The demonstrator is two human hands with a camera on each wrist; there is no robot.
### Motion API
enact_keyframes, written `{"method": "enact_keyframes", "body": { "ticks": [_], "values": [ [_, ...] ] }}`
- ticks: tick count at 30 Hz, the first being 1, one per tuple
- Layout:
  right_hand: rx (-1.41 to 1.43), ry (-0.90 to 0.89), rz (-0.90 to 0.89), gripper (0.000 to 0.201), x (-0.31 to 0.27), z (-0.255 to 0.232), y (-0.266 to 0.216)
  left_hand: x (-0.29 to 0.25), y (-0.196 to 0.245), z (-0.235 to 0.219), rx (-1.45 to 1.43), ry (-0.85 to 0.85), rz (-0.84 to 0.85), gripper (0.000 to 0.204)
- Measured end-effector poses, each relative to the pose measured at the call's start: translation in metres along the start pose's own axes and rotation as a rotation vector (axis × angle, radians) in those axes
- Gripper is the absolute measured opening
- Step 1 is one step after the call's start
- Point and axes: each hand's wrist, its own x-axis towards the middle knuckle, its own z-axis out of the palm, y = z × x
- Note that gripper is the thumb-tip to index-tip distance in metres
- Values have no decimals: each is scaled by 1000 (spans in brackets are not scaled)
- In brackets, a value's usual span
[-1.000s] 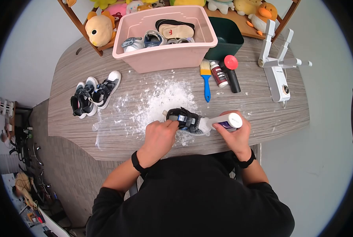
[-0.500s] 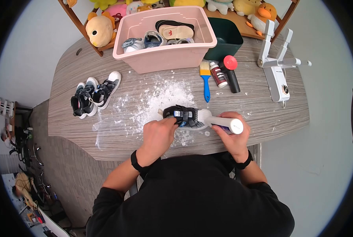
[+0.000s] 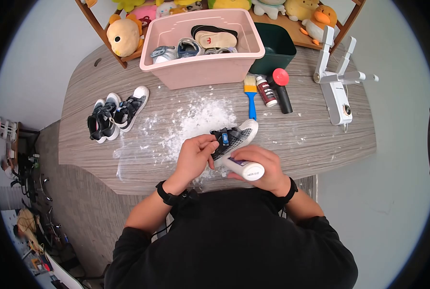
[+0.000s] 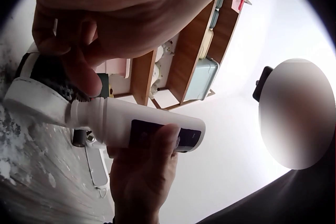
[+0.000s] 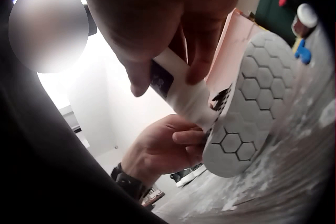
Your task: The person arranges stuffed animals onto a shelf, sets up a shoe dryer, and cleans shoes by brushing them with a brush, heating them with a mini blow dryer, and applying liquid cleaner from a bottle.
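A dark checked shoe (image 3: pixel 236 138) with a white sole tilts over the white powder, its toe toward the brush. My left hand (image 3: pixel 194 156) grips it near the heel and strap. A white bottle with a purple label (image 3: pixel 244 169) is gripped in my right hand (image 3: pixel 263 168), its neck end against the shoe's side near the heel. In the left wrist view the bottle (image 4: pixel 118 121) touches the white sole edge (image 4: pixel 37 100). The hexagon-patterned sole (image 5: pixel 257 90) faces the right wrist camera.
Behind are a pink bin (image 3: pixel 203 72) of shoes, a green bin (image 3: pixel 275 53), a blue-handled brush (image 3: pixel 252 101), a dark red bottle (image 3: pixel 266 91) and a red-and-black tool (image 3: pixel 283 94). Several shoes (image 3: pixel 110 115) stand left; a white device (image 3: pixel 338 101) stands right. Powder (image 3: pixel 200 118) covers the middle.
The shoe has turned, its toe now pointing up and right and its side tilted. My right hand has moved the bottle left and nearer me, from the toe to the heel side.
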Motion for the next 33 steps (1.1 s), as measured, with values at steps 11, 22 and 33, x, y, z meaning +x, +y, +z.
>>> {"method": "enact_keyframes", "body": {
  "ticks": [11,22,33],
  "values": [
    [146,-220,17,49,1,13,0,0,-2,-2,-20,-27,-9,25],
    [-168,250,247,44,9,-28,10,-4,6,1,49,4,-8,25],
    [45,104,300,44,3,-21,15,-4,2,0,123,14,35,25]
  ]
}}
